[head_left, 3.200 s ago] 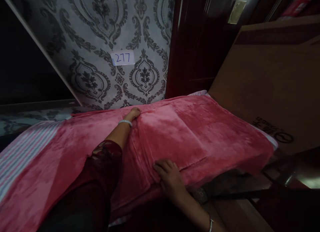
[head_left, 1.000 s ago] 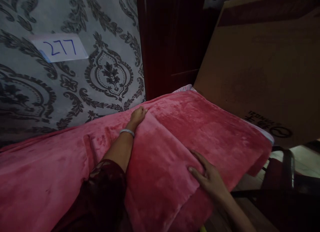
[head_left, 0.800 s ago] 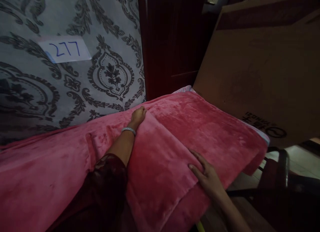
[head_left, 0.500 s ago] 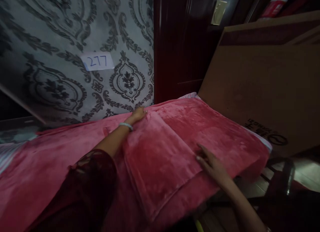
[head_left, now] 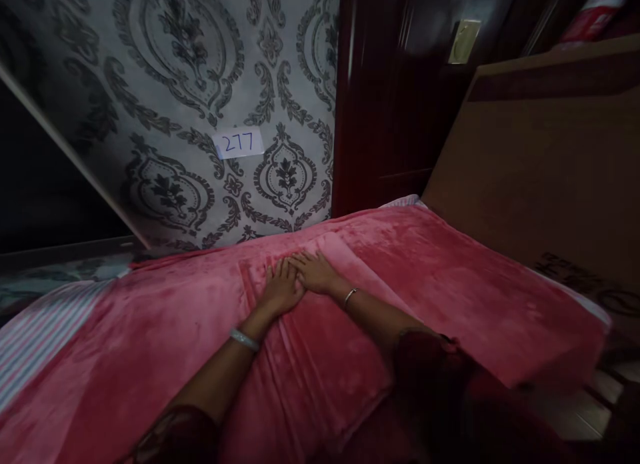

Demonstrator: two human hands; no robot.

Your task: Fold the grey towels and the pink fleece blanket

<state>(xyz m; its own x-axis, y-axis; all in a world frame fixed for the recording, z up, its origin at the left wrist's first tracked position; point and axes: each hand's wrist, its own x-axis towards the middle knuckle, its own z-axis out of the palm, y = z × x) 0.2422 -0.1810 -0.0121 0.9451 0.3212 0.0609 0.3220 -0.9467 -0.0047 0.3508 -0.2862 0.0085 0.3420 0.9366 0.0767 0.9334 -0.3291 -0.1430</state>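
Observation:
A folded pink plush blanket (head_left: 345,347) lies in layers on a wider spread of the same pink plush cloth (head_left: 170,331). My left hand (head_left: 281,289) rests flat on the folded part, fingers stretched toward the wall. Beside it, my right hand (head_left: 316,272) also lies flat on the plush, its fingers spread and its fingertips touching or overlapping those of my left hand. Several creases run along the fold's left side below my hands. Neither hand grips anything.
Patterned wallpaper (head_left: 280,104) with a paper label reading 277 (head_left: 241,143) stands behind. A dark red wooden panel (head_left: 385,117) and a large cardboard box (head_left: 540,164) are at the right. Striped cloth (head_left: 45,334) shows at the left edge.
My right hand has moved left from the fold's right edge onto its top beside my left hand. My left hand has left the far edge and flattened. The view has shifted left.

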